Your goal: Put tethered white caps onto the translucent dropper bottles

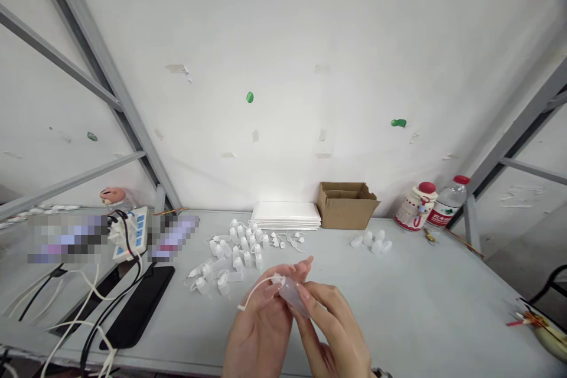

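Note:
Between my hands is a small translucent plastic squeeze bottle (294,296), tilted, with a white cap at its upper end and a thin strap ending in a small tab. My left hand (264,331) lies palm up under it, its thumb on the neck by the cap. Thumb and fingers of my right hand (339,326) pinch the bottle's body. Beyond my left hand, several similar capped bottles (245,243) stand or lie in a loose group. Some loose white caps with straps (283,241) lie beside them.
A stack of white sheets or boxes (286,215) and an open cardboard box (348,212) stand by the wall. Several uncapped bottles (376,243) lie right. A red-capped water bottle (449,204) and decorated flask (414,207) are far right. Cables, a power strip (140,233) and phones occupy the left.

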`<state>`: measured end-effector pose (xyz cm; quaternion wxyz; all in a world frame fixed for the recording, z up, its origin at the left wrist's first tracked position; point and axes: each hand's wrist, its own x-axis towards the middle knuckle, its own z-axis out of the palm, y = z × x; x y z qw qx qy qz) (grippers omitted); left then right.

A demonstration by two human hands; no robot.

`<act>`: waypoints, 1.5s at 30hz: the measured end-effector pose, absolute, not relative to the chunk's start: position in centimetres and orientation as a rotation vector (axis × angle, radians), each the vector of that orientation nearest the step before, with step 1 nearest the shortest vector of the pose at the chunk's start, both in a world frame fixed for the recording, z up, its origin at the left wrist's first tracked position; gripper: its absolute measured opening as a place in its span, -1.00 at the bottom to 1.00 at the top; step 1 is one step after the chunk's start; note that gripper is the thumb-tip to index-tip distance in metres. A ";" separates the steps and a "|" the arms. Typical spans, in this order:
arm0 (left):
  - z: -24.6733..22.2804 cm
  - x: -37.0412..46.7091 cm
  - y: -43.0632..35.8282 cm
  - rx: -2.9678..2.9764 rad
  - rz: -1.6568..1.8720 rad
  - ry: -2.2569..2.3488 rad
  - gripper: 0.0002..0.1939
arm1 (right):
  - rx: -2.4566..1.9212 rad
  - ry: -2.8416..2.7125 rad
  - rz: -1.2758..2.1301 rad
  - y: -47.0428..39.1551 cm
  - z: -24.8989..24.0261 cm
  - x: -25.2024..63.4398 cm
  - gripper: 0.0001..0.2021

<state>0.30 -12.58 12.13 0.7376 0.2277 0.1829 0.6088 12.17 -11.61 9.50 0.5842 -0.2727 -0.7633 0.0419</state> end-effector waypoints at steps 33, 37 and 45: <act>11.4 0.4 -12.6 0.633 1.320 0.431 -0.59 | -0.651 -0.881 1.550 -11.6 11.0 11.6 -0.80; 11.1 1.2 -12.1 0.706 1.329 0.618 -0.65 | -0.623 -0.948 1.643 -11.4 10.3 11.4 -0.75; 8.4 0.6 -9.8 0.752 1.438 0.972 -0.67 | -1.087 -1.402 1.267 -8.6 4.2 14.2 -0.68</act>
